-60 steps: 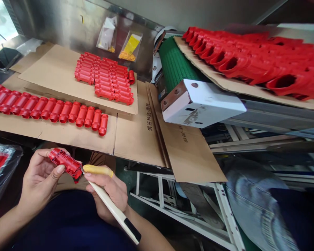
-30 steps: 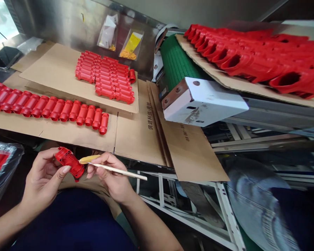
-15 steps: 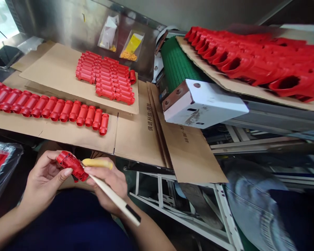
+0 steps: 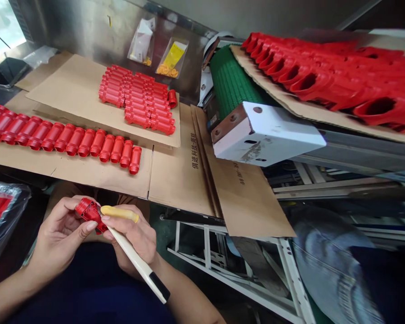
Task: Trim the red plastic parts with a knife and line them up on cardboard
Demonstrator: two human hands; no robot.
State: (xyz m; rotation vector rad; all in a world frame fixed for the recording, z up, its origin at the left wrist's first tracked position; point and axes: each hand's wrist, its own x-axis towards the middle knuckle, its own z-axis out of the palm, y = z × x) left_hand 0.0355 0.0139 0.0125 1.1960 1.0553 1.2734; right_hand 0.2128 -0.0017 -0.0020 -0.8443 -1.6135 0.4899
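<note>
My left hand (image 4: 59, 231) is closed around a red plastic cylindrical part (image 4: 92, 213), with thumb and fingers gripping its side, held low in front of my body. My right hand (image 4: 135, 236) pinches a slim tool with a white handle (image 4: 131, 252) and a black band near its back end. That tool's tip meets the red part, though the fingers partly hide the contact. A yellow finger cot (image 4: 119, 213) covers one right finger. Just beyond my hands, a row of similar red cylinders (image 4: 77, 141) lies on the cardboard (image 4: 175, 184).
Several stacked red cylinders (image 4: 140, 101) lie on a cardboard sheet (image 4: 64, 85). Bags with yellow pieces (image 4: 170, 58) sit behind. At right, a green conveyor belt (image 4: 234, 81) carries larger red housings (image 4: 310, 81). A plastic-lined tray (image 4: 15, 202) is at left. Another person's denim-covered leg (image 4: 327, 252) shows at lower right.
My right hand and the white-handled tool have shifted left and slightly down along the red part. The red part has turned a little in my left hand.
</note>
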